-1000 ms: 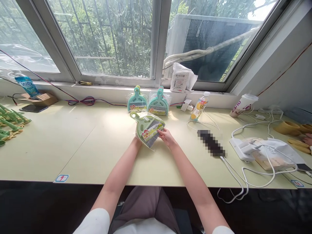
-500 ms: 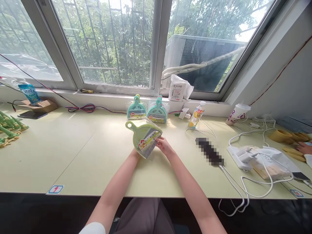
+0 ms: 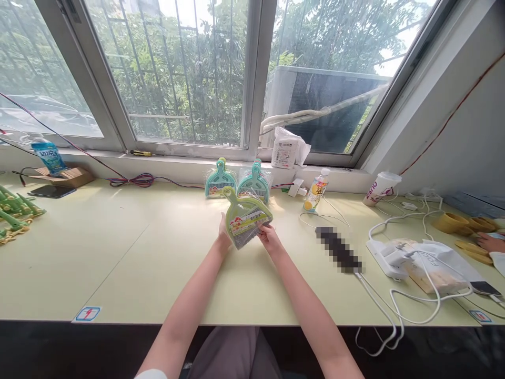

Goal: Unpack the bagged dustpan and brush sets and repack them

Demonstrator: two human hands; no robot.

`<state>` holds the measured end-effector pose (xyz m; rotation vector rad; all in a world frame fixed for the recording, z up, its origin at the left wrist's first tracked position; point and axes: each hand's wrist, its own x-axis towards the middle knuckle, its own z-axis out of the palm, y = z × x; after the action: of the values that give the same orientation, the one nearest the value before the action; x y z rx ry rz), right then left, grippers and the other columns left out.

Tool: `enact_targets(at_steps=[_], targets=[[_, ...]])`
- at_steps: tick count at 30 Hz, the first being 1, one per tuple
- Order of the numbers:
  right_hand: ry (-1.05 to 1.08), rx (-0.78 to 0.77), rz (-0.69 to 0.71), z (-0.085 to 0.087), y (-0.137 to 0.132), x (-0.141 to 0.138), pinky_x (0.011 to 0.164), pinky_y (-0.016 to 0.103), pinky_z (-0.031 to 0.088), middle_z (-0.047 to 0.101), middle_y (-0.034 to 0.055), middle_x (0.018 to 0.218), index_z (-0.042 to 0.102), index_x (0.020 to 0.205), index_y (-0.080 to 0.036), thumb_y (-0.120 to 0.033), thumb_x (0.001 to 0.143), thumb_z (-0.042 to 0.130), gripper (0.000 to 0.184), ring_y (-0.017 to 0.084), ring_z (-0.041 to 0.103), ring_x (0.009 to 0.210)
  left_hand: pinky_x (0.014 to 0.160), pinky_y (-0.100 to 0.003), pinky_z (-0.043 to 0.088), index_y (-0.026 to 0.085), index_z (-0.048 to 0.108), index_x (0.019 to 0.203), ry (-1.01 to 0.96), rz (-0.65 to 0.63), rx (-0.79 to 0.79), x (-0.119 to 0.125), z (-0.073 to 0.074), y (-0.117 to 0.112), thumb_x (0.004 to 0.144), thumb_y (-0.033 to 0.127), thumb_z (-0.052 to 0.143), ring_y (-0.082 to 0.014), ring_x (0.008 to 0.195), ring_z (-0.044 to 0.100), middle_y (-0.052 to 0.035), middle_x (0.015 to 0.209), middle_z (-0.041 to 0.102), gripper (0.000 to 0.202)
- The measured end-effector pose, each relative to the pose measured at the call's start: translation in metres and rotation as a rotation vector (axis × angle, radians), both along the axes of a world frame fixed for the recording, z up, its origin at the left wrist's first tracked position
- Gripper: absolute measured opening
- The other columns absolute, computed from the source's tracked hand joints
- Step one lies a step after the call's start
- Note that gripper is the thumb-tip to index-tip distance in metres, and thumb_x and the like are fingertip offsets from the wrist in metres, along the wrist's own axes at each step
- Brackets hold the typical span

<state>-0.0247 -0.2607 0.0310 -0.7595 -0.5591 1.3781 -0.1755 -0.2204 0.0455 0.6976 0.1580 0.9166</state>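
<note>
A yellow-green dustpan and brush set in clear wrapping is held above the table, tilted, with its handle pointing up and to the left. My right hand grips its lower right edge, thumb over the front. At the left edge is my left hand, closed on the dustpan, with most of its fingers hidden behind it. Just beyond, a wrapped teal dustpan set and another teal stack stand against the wall under the window.
Right of my hands are a drink bottle, a blurred dark object, a paper cup and a power strip with white cables. Another person's hand is at far right. Green bamboo-like pieces lie far left.
The yellow-green dustpan set has turned, its handle swinging up and to the right. My left hand now shows at its left edge; before, it was mostly behind the dustpan.
</note>
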Motion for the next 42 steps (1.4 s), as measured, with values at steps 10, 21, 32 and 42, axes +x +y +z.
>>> enact_targets(at_steps=[10, 21, 32, 42], targets=[[0.081, -0.003, -0.152, -0.007, 0.007, 0.001, 0.092, 0.033, 0.060, 0.077, 0.0030, 0.094, 0.070, 0.088, -0.019, -0.015, 0.069, 0.076, 0.021, 0.023, 0.070, 0.102, 0.111, -0.050, 0.035, 0.009, 0.048, 0.139, 0.055, 0.085, -0.052, 0.003, -0.003, -0.002, 0.096, 0.060, 0.029, -0.0334, 0.130, 0.050, -0.0169, 0.133, 0.059, 0.070], [0.046, -0.121, -0.316, -0.017, 0.014, 0.019, 0.090, 0.031, 0.060, 0.076, 0.0044, 0.088, 0.067, 0.086, -0.018, -0.008, 0.070, 0.074, 0.020, 0.020, 0.072, 0.095, 0.093, -0.044, 0.051, 0.020, 0.048, 0.135, 0.658, 0.236, 0.218, 0.002, -0.019, 0.011, 0.074, 0.048, 0.075, -0.0346, 0.123, 0.055, -0.0144, 0.136, 0.057, 0.072], [-0.347, -0.230, -0.027, 0.010, 0.004, 0.036, 0.065, 0.030, 0.062, 0.074, 0.0105, 0.074, 0.066, 0.086, -0.012, -0.025, 0.089, 0.057, 0.016, 0.019, 0.073, 0.065, 0.079, -0.033, 0.058, 0.022, 0.048, 0.134, 0.543, 0.275, 0.038, -0.001, -0.019, 0.015, 0.079, 0.038, 0.072, -0.0254, 0.103, 0.067, -0.0114, 0.126, 0.064, 0.062], [-1.330, 0.271, -0.548, -0.001, 0.002, 0.051, 0.105, 0.044, 0.046, 0.055, 0.0067, 0.139, 0.064, 0.120, -0.024, -0.001, 0.075, 0.045, 0.055, 0.024, 0.053, 0.126, 0.069, -0.035, 0.060, 0.017, 0.047, 0.134, 0.472, 0.411, -0.120, -0.025, -0.018, 0.035, 0.085, 0.032, 0.061, -0.0245, 0.086, 0.072, -0.0142, 0.116, 0.067, 0.054]])
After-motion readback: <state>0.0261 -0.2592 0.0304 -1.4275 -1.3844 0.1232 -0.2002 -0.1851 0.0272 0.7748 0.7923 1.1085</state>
